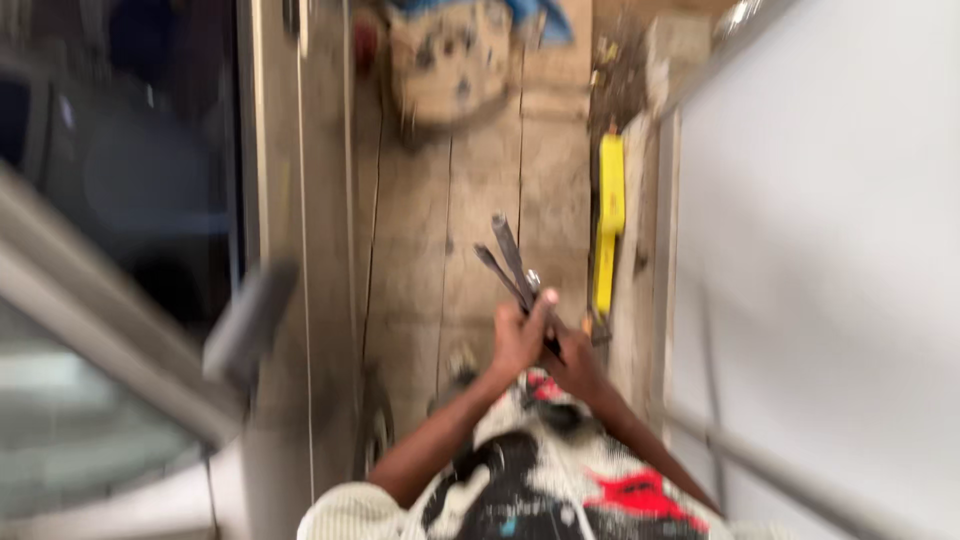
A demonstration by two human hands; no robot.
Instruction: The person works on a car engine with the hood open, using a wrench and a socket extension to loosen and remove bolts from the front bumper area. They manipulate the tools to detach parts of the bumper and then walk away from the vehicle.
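A blurred view looks down at a person's left hand [520,335] and right hand [572,362], both clenched around two dark metal rods [510,265] that jut forward over a dusty concrete floor [480,180]. A yellow level [608,225] lies nearby. The loosely crossed rods could slip and drop.

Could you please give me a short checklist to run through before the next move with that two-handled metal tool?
1. Left hand grips the dark two-handled metal tool: ok.
2. Right hand on the tool's lower end: ok, though partly hidden behind the left.
3. Tool handles spread apart: ok, they fork upward.
4. Tool's working end: cannot tell, hidden by the hands.
5. Long yellow tool on the floor lies apart from the hands: ok.
6. Footing on the concrete floor: cannot tell, blurred.
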